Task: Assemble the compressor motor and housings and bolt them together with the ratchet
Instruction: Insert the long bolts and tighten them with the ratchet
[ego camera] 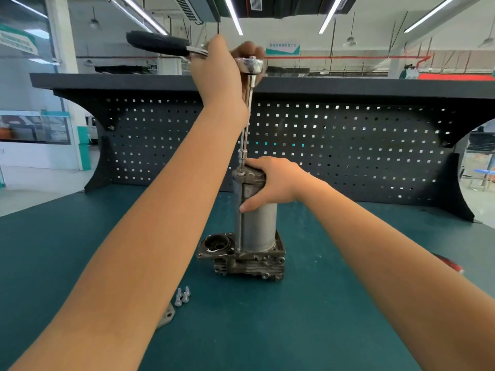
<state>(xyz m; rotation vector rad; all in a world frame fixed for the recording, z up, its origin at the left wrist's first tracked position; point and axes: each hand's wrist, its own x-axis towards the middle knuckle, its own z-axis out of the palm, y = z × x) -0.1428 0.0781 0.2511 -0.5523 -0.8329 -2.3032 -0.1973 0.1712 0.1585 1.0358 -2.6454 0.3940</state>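
Motor housing [255, 223] stands upright, right hand [273, 180] gripping its top.

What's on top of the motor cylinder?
A grey end cap sits on the motor cylinder. The ratchet socket stands on its left corner. The right hand grips the cap, covering most of it; any other bolts are hidden.

Workshop bench in a big industrial hall. Black steel pegboard [348, 145] backs the bench, w/ a dark shelf [134, 81] across its top. In front of pegboard: teal bench mat [348, 303] w/ a compressor motor [257, 226] and loose bolts [182, 296] on it, ratchet [160, 45] held above. Over & beyond pegboard: LED strip lights [233, 14], pendant lamps [349, 42], ceiling vent grille [255, 2], wall sign [282, 48] w/ text too blurred to read. White column [60, 33] to pegboard's left.
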